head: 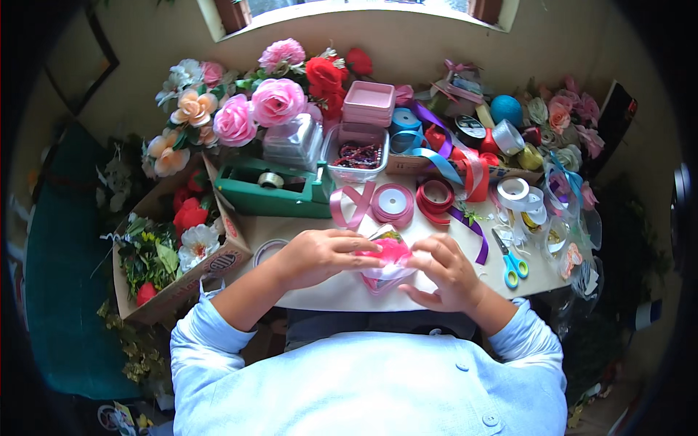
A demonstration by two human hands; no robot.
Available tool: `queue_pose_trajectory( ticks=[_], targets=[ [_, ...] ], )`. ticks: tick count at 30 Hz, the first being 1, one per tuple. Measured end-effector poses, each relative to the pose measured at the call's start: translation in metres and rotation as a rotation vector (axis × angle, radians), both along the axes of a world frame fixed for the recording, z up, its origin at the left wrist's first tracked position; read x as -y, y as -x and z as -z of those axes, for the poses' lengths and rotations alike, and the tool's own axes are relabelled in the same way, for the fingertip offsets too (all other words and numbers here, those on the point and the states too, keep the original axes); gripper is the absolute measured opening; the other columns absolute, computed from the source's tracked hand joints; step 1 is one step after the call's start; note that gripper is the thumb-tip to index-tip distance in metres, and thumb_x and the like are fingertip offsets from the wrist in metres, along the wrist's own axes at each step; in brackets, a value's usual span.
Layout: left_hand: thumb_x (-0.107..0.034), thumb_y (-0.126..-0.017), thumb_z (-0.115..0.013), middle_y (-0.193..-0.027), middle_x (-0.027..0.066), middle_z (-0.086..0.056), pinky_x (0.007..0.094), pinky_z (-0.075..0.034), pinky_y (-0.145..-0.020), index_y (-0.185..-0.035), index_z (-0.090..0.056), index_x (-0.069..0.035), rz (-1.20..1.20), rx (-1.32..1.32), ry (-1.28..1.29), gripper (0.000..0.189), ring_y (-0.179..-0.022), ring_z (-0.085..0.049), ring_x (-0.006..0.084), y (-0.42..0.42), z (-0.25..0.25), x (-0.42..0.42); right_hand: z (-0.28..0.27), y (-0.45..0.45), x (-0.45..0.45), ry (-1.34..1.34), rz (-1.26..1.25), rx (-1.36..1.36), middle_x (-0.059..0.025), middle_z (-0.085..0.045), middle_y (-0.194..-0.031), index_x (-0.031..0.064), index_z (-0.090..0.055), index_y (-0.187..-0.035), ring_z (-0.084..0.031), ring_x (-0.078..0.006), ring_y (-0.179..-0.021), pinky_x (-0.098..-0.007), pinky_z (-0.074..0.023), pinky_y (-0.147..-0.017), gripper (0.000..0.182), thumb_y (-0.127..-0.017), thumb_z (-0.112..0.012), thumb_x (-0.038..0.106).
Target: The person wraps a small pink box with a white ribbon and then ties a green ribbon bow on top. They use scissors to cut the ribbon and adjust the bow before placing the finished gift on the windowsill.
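A small clear plastic box (380,285) with bright pink contents lies before me near the table's front edge. A pale band, possibly ribbon, crosses its front part. My left hand (323,257) holds the box from the left, its fingers stretched across the top. At the right side, my right hand (450,273) has bent fingertips against the box's edge, with the thumb apart and lower. Whether those fingertips pinch anything is hidden. Just behind the box stand a spool of dusty-pink ribbon (393,204) and a dark red ribbon roll (435,198).
Blue-handled scissors (511,262) lie at the right, by white ribbon rolls (513,188). A green tape dispenser (256,197) stands left, beside a cardboard box (229,257) of artificial flowers. Behind are a bead container (327,146), pink trays (368,101) and a blue ribbon spool (404,117).
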State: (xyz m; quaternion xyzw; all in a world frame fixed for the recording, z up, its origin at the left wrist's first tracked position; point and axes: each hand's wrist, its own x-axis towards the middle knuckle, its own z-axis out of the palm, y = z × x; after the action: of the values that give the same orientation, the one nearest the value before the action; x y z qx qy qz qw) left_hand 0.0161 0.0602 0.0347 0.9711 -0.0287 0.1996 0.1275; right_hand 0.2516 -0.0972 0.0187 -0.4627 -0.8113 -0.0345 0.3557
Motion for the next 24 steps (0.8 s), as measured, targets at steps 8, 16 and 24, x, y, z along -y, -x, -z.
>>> queue_pose_trajectory(
  ticks=[8,16,24],
  targets=[
    [-0.005,-0.076,-0.075,-0.122,0.0122,-0.063,0.0391,-0.054,-0.089,-0.125,-0.062,-0.009,-0.050,0.068,0.355,0.051,-0.106,-0.064,0.0314,0.007,0.014,-0.004,0.023,0.059,-0.006,0.199,0.300,-0.283,-0.0250,-0.036,-0.138,0.0128,-0.025,-0.142,-0.043,-0.0450,-0.125,-0.0520,-0.0389,-0.103,0.106,-0.061,-0.089,0.039],
    [-0.004,-0.081,-0.075,-0.117,0.0113,-0.063,0.0339,-0.054,-0.088,-0.129,-0.047,-0.007,-0.353,0.085,0.708,0.055,-0.104,-0.065,0.0215,0.010,0.009,0.023,0.016,0.050,-0.004,0.062,0.201,-0.408,-0.0251,-0.040,-0.134,0.0100,-0.027,-0.139,-0.045,-0.0431,-0.125,-0.0481,-0.0429,-0.101,0.099,-0.062,-0.088,0.025],
    [-0.004,-0.086,-0.072,-0.093,0.0081,-0.067,0.0243,-0.056,-0.072,-0.125,-0.042,-0.005,-0.274,0.288,1.598,0.049,-0.084,-0.067,0.0129,0.016,0.016,0.051,-0.006,0.051,0.010,-0.036,0.099,-0.458,-0.0249,-0.040,-0.134,0.0095,-0.024,-0.140,-0.049,-0.0387,-0.123,-0.0460,-0.0459,-0.100,0.104,-0.061,-0.091,0.021]
  ],
)
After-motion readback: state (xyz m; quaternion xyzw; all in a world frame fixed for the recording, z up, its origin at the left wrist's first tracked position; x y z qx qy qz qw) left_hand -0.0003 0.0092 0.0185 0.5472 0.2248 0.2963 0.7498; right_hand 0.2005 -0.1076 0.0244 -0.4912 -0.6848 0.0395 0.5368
